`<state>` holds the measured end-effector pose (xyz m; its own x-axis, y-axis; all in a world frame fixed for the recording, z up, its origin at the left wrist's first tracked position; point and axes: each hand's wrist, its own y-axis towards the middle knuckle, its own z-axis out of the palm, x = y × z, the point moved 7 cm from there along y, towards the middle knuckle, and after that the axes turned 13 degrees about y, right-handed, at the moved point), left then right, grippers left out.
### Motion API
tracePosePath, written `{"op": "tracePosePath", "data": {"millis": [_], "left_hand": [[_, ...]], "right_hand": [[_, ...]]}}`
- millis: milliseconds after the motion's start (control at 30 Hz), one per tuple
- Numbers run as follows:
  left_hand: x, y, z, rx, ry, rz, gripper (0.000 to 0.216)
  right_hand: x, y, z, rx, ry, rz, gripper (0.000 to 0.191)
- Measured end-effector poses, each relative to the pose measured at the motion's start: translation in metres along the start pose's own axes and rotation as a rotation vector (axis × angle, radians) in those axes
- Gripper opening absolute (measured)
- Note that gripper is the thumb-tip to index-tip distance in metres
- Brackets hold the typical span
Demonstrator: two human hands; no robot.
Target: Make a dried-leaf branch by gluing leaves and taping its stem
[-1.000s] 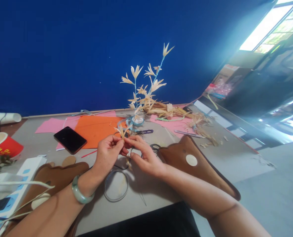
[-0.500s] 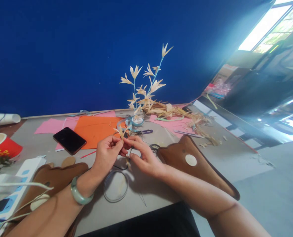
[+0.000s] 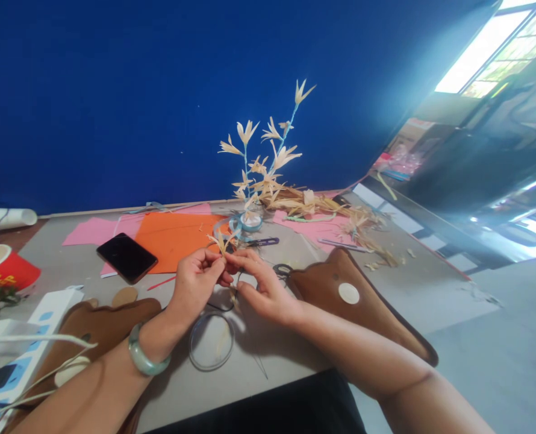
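Between my hands is a small pale flower (image 3: 223,243) made of dry husk strips, its petals spread upward. My left hand (image 3: 199,274) pinches its base between thumb and fingertips. The fingers of my right hand (image 3: 265,286) close on the same base from the other side; its stem is mostly hidden by them. A husk strip hangs below the fingers. Behind the hands stand taller stems with similar husk flowers (image 3: 283,157), wrapped in blue tape. A roll of blue tape (image 3: 251,223) lies at their foot. Below my hands rests a coil of wire (image 3: 211,341).
A phone (image 3: 127,258) lies by an orange sheet (image 3: 168,238). Brown bear-shaped mats (image 3: 322,280) flank my arms. Scissors (image 3: 282,269), a purple cutter (image 3: 263,242) and loose husks (image 3: 295,199) lie behind. At left are a red paper cup (image 3: 12,270) and power strip (image 3: 51,313).
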<state>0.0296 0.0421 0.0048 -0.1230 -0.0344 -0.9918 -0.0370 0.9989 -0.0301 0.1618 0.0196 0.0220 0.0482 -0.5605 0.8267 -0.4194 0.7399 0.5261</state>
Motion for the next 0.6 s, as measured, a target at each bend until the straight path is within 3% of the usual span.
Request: {"op": "tracePosePath", "data": {"millis": [600], "left_hand": [[-0.0038,-0.0019,-0.0001,0.004,0.008,-0.014,0.016]], "right_hand": [[0.0001,-0.0003,0.0009,0.008,-0.006,0.003,0.058]]}}
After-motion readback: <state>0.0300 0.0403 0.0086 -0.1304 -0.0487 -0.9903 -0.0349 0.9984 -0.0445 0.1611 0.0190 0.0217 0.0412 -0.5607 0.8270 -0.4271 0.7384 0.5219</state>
